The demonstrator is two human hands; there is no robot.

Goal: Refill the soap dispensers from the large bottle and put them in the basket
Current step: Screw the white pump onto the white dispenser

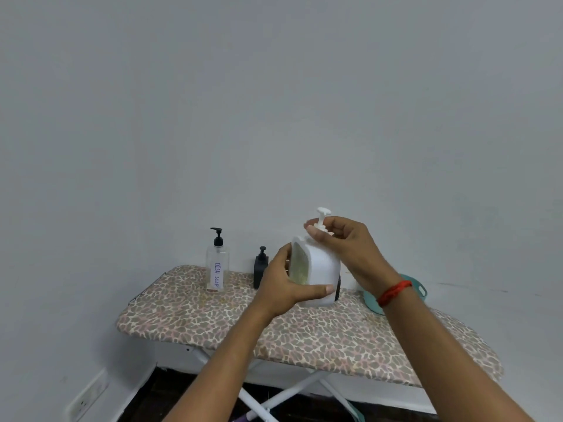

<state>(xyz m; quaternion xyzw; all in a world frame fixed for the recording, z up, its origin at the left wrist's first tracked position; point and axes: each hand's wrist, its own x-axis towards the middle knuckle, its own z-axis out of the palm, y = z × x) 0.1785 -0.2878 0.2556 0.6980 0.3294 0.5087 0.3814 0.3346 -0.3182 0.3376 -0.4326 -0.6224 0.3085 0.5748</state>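
Note:
A large white bottle with a white pump top stands on the leopard-print ironing board. My left hand wraps around the bottle's lower left side. My right hand pinches the pump's collar at the bottle's neck. A tall clear dispenser labelled "DISH SOAP", with a black pump, stands at the back left. A small black dispenser stands just left of my left hand. The teal basket is at the right, mostly hidden behind my right wrist.
The board stands against a grey wall, with white crossed legs below it. A dark object peeks out behind the white bottle's right side. A wall socket is at the lower left.

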